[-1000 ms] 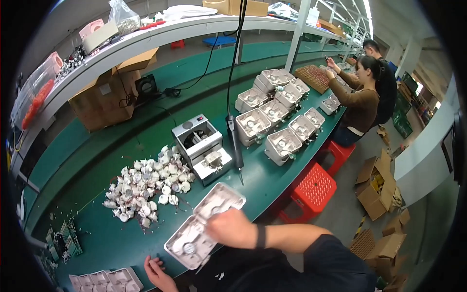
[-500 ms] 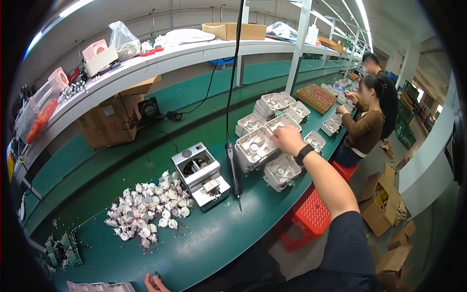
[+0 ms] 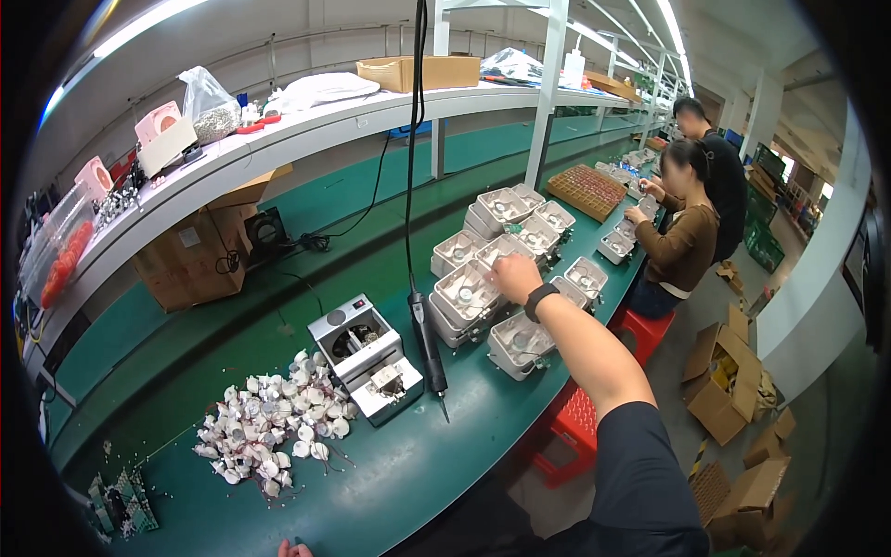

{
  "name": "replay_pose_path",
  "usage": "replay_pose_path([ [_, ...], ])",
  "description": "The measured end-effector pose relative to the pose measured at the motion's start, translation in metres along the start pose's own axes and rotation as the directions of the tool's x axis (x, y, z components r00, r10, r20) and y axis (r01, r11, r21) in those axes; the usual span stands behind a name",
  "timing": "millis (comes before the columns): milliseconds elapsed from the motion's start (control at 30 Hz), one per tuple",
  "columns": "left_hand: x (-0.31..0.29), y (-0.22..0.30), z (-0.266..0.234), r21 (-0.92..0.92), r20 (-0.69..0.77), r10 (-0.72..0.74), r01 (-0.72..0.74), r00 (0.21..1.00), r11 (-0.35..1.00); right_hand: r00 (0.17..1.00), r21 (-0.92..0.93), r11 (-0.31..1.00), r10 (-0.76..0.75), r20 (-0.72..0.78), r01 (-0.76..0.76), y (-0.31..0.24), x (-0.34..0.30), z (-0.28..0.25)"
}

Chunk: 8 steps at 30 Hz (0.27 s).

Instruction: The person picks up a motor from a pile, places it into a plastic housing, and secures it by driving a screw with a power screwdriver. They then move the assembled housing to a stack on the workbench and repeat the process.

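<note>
My right hand (image 3: 517, 278), with a dark watch on its wrist, reaches over the stacked white plastic housings. Its fingers are bent down at the inner edge of the front stack (image 3: 466, 293); what they grip is hidden beneath the hand. These open box-like housings hold small round parts and wires. Another housing (image 3: 522, 345) stands just below my wrist, nearer the table edge. Of my left hand (image 3: 295, 550), only some fingertips show at the lower edge, so its grip cannot be made out.
An electric screwdriver (image 3: 427, 339) hangs beside a grey screw feeder (image 3: 365, 357). Left of that lies a heap of white round parts with wires (image 3: 274, 422). Two people work farther along the green bench (image 3: 371, 501). A red stool (image 3: 571, 436) and cardboard boxes (image 3: 724, 381) stand to the right.
The view has shifted, so the bench things appear farther left and lower. My left hand has sunk mostly out of view, and the housings at the lower left are gone from sight.
</note>
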<state>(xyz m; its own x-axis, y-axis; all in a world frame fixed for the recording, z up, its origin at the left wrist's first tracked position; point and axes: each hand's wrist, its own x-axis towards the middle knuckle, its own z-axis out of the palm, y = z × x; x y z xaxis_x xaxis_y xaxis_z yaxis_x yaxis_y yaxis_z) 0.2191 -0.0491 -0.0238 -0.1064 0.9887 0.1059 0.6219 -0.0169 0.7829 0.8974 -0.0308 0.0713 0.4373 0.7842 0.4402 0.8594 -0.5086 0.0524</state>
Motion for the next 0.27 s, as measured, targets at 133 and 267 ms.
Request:
replay_pose_path([
  [133, 0.000, -0.004, 0.003, -0.028, 0.032, -0.023, 0.024, 0.999, 0.999, 0.999, 0.042, 0.998, 0.046, -0.022, -0.045, 0.007, -0.018, -0.009],
  [267, -0.008, -0.010, -0.011, -0.104, -0.009, -0.088, 0.087, 0.996, 0.991, 0.999, 0.020, 0.999, 0.037, 0.038, -0.038, -0.036, -0.011, -0.014],
])
